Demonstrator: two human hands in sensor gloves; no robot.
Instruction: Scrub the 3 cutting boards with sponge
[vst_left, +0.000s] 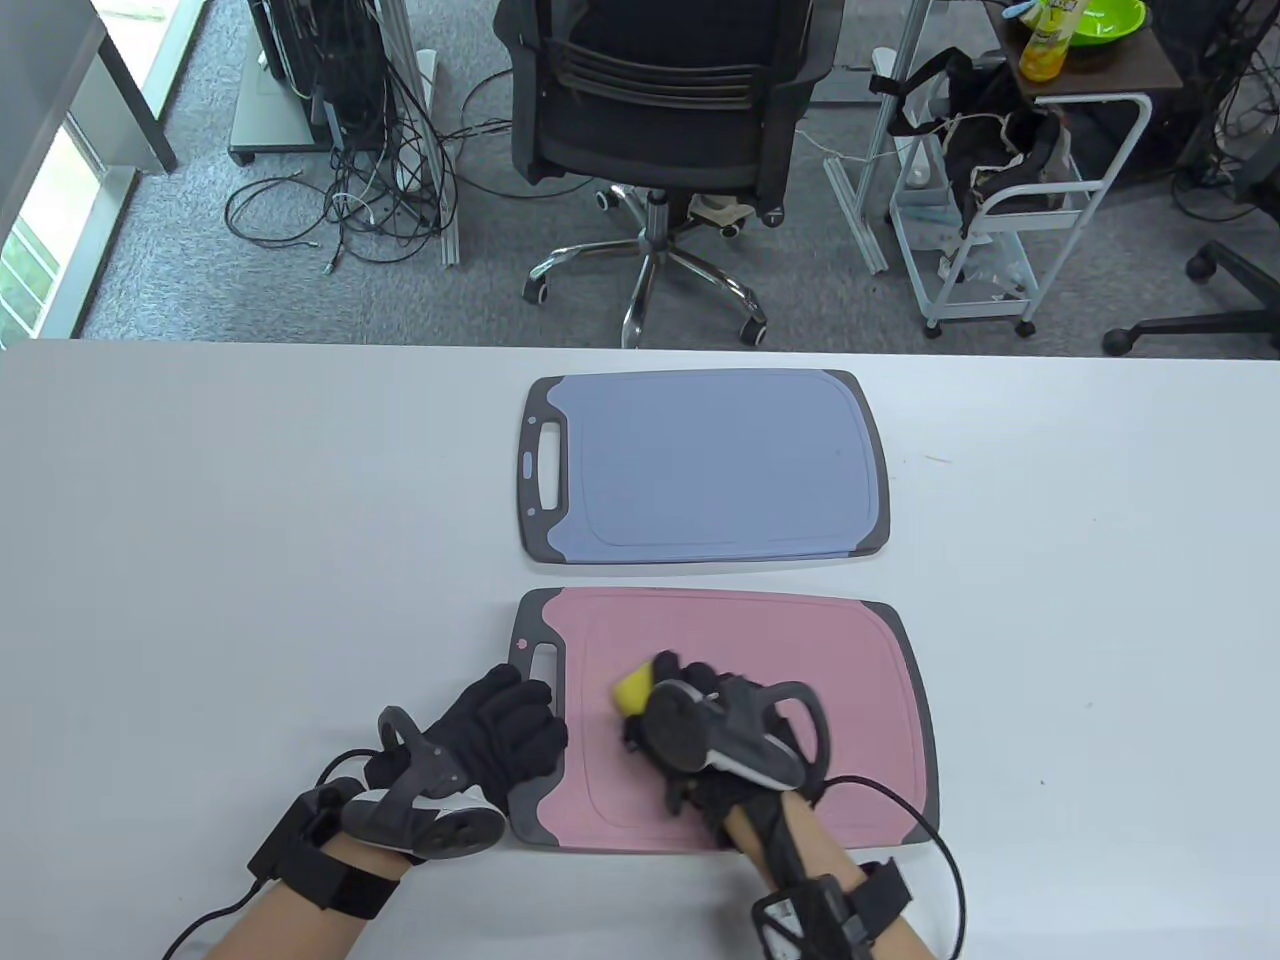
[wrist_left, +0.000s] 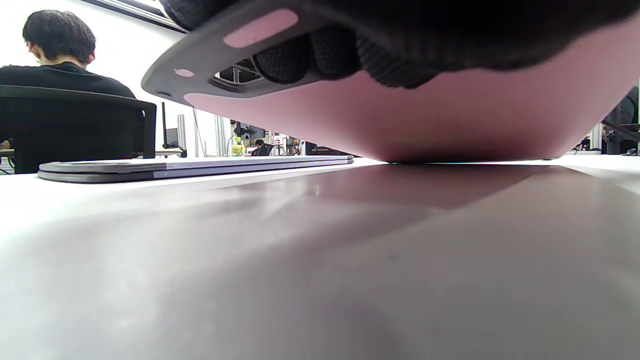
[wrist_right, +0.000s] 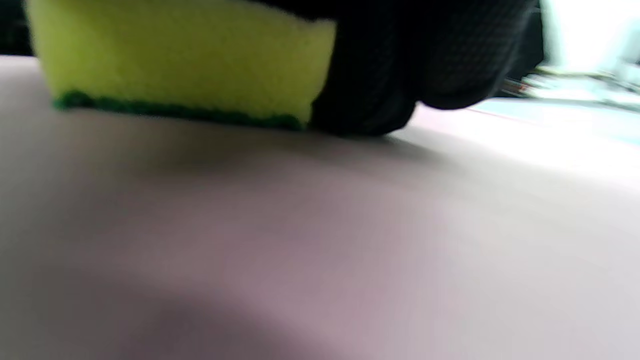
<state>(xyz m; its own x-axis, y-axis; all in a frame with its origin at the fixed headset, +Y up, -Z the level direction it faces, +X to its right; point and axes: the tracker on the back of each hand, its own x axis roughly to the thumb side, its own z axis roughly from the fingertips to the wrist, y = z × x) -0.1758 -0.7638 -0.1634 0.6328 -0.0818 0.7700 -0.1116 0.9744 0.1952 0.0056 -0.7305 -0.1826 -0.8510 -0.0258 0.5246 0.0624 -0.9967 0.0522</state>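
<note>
A pink cutting board (vst_left: 760, 700) with grey ends lies near the table's front edge. My left hand (vst_left: 510, 730) grips its handle end. In the left wrist view that end of the pink board (wrist_left: 450, 120) tilts up off the table, with my fingers (wrist_left: 310, 55) curled under it at the handle slot. My right hand (vst_left: 690, 700) holds a yellow sponge (vst_left: 633, 690) on the left half of the board. The sponge (wrist_right: 175, 60) has its green side down on the pink surface (wrist_right: 320, 240). A blue cutting board (vst_left: 710, 460) lies farther back; its edge (wrist_left: 200, 167) shows two layers.
Beyond the white table's far edge (vst_left: 300, 345) stand a black office chair (vst_left: 660, 100), a white cart (vst_left: 1010, 200) and loose cables (vst_left: 370, 200). A person (wrist_left: 55, 55) sits in the background of the left wrist view.
</note>
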